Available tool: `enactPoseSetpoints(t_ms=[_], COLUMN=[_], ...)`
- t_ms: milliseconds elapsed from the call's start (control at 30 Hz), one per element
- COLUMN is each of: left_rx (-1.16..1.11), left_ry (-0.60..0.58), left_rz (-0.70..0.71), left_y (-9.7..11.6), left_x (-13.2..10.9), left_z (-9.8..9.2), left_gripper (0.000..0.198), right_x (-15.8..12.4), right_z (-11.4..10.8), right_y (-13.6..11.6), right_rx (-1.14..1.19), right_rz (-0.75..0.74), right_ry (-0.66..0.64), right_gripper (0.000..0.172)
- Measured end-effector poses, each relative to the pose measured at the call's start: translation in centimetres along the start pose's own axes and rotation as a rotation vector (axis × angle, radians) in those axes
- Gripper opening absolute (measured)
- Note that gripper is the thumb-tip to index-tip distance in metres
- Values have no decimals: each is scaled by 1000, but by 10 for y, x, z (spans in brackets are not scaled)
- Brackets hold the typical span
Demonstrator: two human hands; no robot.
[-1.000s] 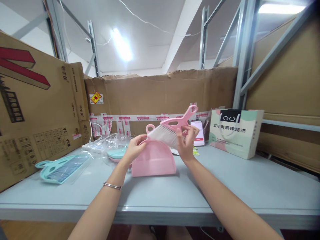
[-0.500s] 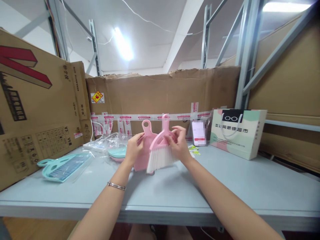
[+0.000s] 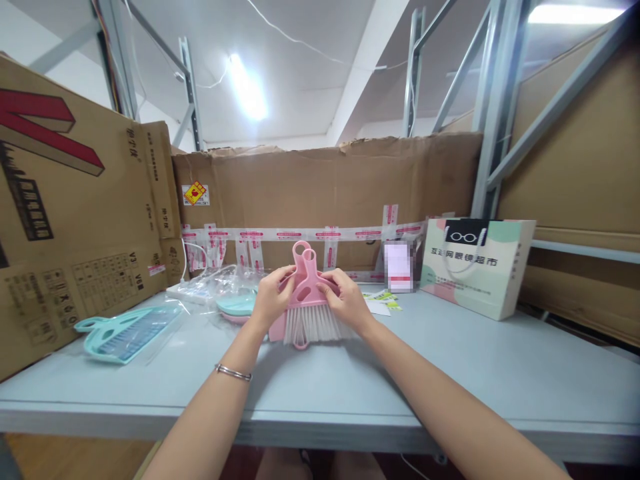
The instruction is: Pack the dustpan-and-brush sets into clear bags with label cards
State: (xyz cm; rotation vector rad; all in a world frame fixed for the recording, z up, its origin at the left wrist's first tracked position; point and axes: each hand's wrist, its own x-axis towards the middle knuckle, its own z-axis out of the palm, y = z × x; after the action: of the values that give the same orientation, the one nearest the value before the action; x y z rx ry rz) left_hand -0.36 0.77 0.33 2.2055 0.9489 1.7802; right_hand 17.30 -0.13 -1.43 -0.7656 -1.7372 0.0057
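Observation:
A pink hand brush (image 3: pixel 313 293) with white bristles stands in front of a pink dustpan (image 3: pixel 277 329), its handle overlapping the dustpan's looped handle. My left hand (image 3: pixel 273 295) is closed on the dustpan's left side, thumb toward the front. With thumb in front and fingers behind, my right hand (image 3: pixel 345 299) grips the brush's right side. Most of the dustpan is hidden behind the brush. The dustpan's lower edge is at the tabletop; whether it rests there I cannot tell.
On the left lies a teal dustpan-and-brush set (image 3: pixel 131 335) in clear plastic. More wrapped teal and pink pieces (image 3: pixel 236 305) are behind my left hand. A phone (image 3: pixel 399 267) and a paper bag (image 3: pixel 475 267) stand at right. Cardboard boxes (image 3: pixel 320 187) back the grey table (image 3: pixel 320 393).
The brush has moved left and slightly down, from beside the dustpan to in front of it. My right hand moved along with it, while my left hand stayed nearly in place.

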Motion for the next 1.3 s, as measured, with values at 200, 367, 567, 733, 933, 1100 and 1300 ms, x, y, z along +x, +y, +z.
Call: enactPoseSetpoints(t_ms=[200, 367, 567, 733, 933, 1100, 1300], left_rx=[-33, -42, 15, 86, 97, 123, 121], left_ry=[-48, -55, -112, -167, -145, -86, -96], left_rz=[-13, 9, 44, 151, 162, 148, 149], left_y=[0, 2, 12, 12, 6, 4, 4], left_x=[-1, -1, -2, -2, -1, -1, -1], left_z=[1, 0, 0, 1, 2, 1, 2], left_gripper=[25, 24, 27, 31, 26, 20, 18], right_x=[0, 1, -1, -7, -6, -3, -1], right_z=[1, -2, 2, 11, 16, 13, 9], right_y=[-3, -4, -5, -9, -4, 0, -2], right_rx=[-10, -34, -56, -104, -86, 11, 205], right_rz=[-12, -58, -74, -64, -44, 64, 123], right_ry=[29, 67, 145, 242, 360, 235, 36], right_gripper=[10, 10, 12, 14, 23, 33, 25])
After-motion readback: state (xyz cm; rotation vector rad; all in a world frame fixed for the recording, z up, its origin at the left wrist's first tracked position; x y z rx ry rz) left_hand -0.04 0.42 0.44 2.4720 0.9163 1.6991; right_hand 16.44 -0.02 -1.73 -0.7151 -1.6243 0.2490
